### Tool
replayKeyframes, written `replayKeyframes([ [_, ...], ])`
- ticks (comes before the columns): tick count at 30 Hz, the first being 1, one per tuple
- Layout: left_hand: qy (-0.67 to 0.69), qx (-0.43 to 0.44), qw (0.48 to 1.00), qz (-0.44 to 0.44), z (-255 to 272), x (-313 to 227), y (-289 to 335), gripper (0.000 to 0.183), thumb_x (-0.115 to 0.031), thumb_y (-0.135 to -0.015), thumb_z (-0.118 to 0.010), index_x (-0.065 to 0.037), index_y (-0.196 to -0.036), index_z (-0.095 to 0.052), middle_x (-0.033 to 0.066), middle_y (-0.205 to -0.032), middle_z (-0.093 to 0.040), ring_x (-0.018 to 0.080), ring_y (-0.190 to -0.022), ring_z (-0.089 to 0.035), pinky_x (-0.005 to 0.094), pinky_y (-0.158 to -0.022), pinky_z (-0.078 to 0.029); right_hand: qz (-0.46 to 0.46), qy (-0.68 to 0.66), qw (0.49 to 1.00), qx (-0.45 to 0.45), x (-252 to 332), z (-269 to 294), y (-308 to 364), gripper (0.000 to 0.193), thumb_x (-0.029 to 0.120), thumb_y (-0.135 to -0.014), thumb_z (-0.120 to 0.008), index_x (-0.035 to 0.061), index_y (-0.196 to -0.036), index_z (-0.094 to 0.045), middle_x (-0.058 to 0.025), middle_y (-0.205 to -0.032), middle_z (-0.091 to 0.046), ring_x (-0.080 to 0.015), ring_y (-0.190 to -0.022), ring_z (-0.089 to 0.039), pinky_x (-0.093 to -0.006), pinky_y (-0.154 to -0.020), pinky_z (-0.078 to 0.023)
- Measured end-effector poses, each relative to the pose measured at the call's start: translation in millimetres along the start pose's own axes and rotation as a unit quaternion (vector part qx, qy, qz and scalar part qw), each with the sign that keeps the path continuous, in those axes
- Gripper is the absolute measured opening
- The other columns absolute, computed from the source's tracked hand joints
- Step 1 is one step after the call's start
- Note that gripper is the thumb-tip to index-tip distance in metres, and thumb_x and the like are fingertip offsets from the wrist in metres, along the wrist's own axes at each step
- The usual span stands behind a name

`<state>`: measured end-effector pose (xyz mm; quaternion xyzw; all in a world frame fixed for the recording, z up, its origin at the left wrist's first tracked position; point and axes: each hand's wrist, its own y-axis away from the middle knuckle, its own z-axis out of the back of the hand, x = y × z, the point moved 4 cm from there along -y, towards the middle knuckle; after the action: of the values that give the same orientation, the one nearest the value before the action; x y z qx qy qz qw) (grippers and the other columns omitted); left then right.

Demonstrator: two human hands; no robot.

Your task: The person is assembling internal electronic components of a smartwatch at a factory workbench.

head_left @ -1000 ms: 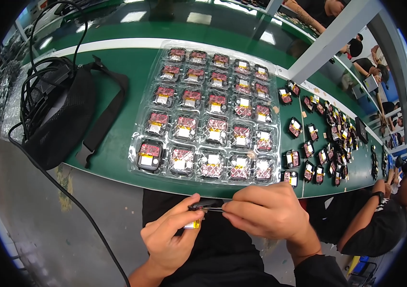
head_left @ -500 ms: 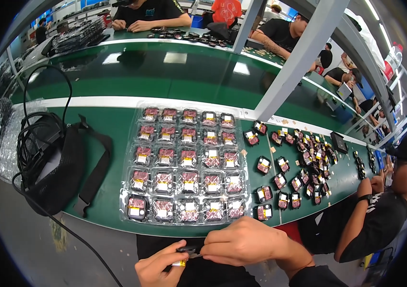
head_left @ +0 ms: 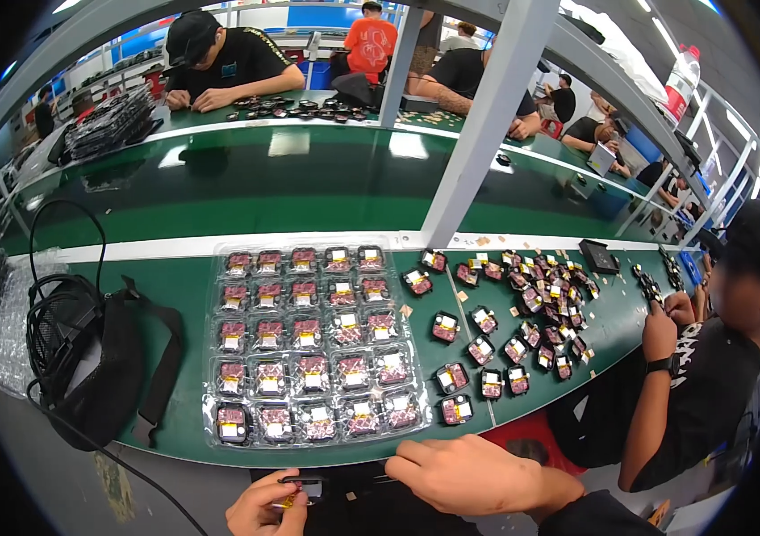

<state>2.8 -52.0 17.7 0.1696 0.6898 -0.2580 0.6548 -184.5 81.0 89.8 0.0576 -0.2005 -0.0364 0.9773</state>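
My left hand [head_left: 264, 506] holds a small black device with a dark glossy face [head_left: 310, 488] between thumb and fingers, just below the near table edge. A bit of yellow label shows under the fingertips. My right hand [head_left: 465, 473] is apart from the device, to its right, with fingers curled and tips pressed together; what they pinch, if anything, is too small to make out. In front of both hands lies a clear plastic tray [head_left: 208, 393], its compartments filled with black devices bearing white and yellow labels. Many similar loose devices [head_left: 545, 295] lie to its right.
A black mesh bag [head_left: 85, 384] with coiled cable sits left of the tray. A grey metal post [head_left: 478, 134] rises behind the green table [head_left: 166, 429]. A small black box [head_left: 599, 257] stands far right. One co-worker [head_left: 693, 366] sits at right; others work across the green conveyor.
My right hand has drawn away from the device, opening a gap between the hands. My left hand still holds it, its glossy face now showing. The view has shifted, showing more of the far side.
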Motion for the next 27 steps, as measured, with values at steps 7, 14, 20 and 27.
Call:
replayKeyframes([
  [7,0.093,-0.061,0.993,0.049,-10.6,6.7,2.8,0.031,0.012,-0.084,-0.074,0.004,-0.112,-0.065,0.0214,-0.114,-0.072,0.0210,-0.091,-0.073,0.0286,-0.073,-0.061,-0.013,-0.065,0.992,-0.109,-7.3,4.9,-12.6,0.020,0.019,-0.094,-0.067,0.0098,-0.110,-0.059,-0.0076,-0.088,-0.063,-0.0308,-0.069,-0.068,-0.0408,-0.055,-0.055],
  [14,0.085,0.040,0.991,0.090,-22.9,11.3,-7.3,0.038,0.009,-0.087,-0.075,0.006,-0.122,-0.062,0.0141,-0.105,-0.074,0.0154,-0.090,-0.073,0.0256,-0.074,-0.061,0.019,-0.251,0.954,-0.164,1.4,-11.5,-31.7,0.028,0.014,-0.090,-0.075,0.0071,-0.117,-0.067,-0.0073,-0.088,-0.062,-0.0257,-0.071,-0.068,-0.0363,-0.057,-0.053],
  [20,-0.069,0.073,0.994,0.039,-25.5,7.5,-7.2,0.040,0.001,-0.084,-0.079,0.004,-0.122,-0.065,0.0131,-0.102,-0.075,0.0147,-0.085,-0.075,0.0266,-0.074,-0.061,0.022,-0.297,0.946,-0.127,2.3,-21.5,-51.1,0.027,0.011,-0.091,-0.075,0.0046,-0.115,-0.068,-0.0092,-0.090,-0.063,-0.0265,-0.073,-0.066,-0.0357,-0.060,-0.053],
  [27,0.034,0.072,0.989,0.123,-20.7,12.4,-6.6,0.036,0.008,-0.092,-0.068,0.009,-0.126,-0.057,0.0184,-0.109,-0.071,0.0177,-0.092,-0.071,0.0254,-0.073,-0.059,-0.044,-0.381,0.915,-0.123,-6.3,-29.2,-51.3,0.011,0.005,-0.093,-0.070,-0.0009,-0.100,-0.064,-0.0107,-0.087,-0.063,-0.0204,-0.073,-0.064,-0.0348,-0.064,-0.051],
])
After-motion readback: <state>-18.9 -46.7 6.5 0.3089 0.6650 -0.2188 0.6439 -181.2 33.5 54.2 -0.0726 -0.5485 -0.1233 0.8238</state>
